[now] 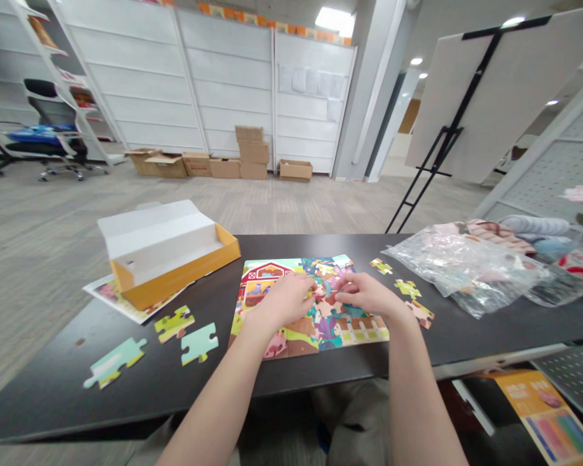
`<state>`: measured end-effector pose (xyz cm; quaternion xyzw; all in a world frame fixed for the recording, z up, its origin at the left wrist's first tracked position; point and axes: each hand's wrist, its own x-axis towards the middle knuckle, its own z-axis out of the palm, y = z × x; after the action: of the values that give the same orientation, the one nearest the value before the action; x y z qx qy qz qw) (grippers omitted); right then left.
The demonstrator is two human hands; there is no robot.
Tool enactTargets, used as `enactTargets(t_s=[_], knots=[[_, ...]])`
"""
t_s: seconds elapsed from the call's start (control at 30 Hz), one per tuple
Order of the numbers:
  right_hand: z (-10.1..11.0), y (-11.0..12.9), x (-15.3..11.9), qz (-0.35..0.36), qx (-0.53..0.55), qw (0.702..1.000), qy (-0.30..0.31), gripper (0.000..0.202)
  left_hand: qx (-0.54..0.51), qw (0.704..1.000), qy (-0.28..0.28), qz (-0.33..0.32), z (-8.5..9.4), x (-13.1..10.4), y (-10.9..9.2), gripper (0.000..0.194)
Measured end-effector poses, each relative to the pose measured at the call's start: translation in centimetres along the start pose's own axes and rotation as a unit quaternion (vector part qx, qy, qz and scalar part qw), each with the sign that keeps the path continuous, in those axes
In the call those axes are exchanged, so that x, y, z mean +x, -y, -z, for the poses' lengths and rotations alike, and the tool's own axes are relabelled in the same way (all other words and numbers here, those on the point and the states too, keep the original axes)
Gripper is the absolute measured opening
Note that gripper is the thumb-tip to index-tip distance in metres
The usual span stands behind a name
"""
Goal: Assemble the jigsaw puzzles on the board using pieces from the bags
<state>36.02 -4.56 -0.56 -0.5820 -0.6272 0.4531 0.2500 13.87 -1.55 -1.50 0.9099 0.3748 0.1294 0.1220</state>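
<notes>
A partly assembled jigsaw puzzle (295, 346) with a red barn, animals and a white fence lies flat on the black table. Over its middle, my left hand (291, 299) is closed, fingers bent toward the right. Facing it, my right hand (366, 294) has its thumb and fingers drawn together on a puzzle piece (328, 305) in pinkish and brown tones. My fingers partly cover this spot, and whether the left fingertips grip anything is hidden. Loose puzzle pieces lie left, including a pale green piece (199, 343), and right, including a yellow-green piece (407, 288).
An open yellow-and-white box (175, 265) stands at the left on a printed picture sheet (143, 314). Clear plastic bags (466, 265) lie to the right, near folded cloths. Below the table's right side is an orange package (539, 401). Behind stands an easel (432, 168).
</notes>
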Motion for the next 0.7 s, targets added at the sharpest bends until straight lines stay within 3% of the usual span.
enactTargets(t_s=[0.33, 0.53, 0.7], knots=[[-0.6, -0.5, 0.8, -0.026, -0.022, 0.999, 0.011, 0.013, 0.001, 1.0, -0.008, 0.005, 0.0, 0.2, 0.2, 0.028], [-0.3, -0.1, 0.2, -0.002, 0.027, 0.999, 0.038, 0.018, -0.008, 1.0, 0.0, 0.007, 0.3, 0.1, 0.2, 0.029], [-0.7, 0.6, 0.0, 0.01, -0.006, 0.999, 0.047, 0.017, -0.013, 1.0, 0.007, 0.009, 0.5, 0.0, 0.1, 0.029]])
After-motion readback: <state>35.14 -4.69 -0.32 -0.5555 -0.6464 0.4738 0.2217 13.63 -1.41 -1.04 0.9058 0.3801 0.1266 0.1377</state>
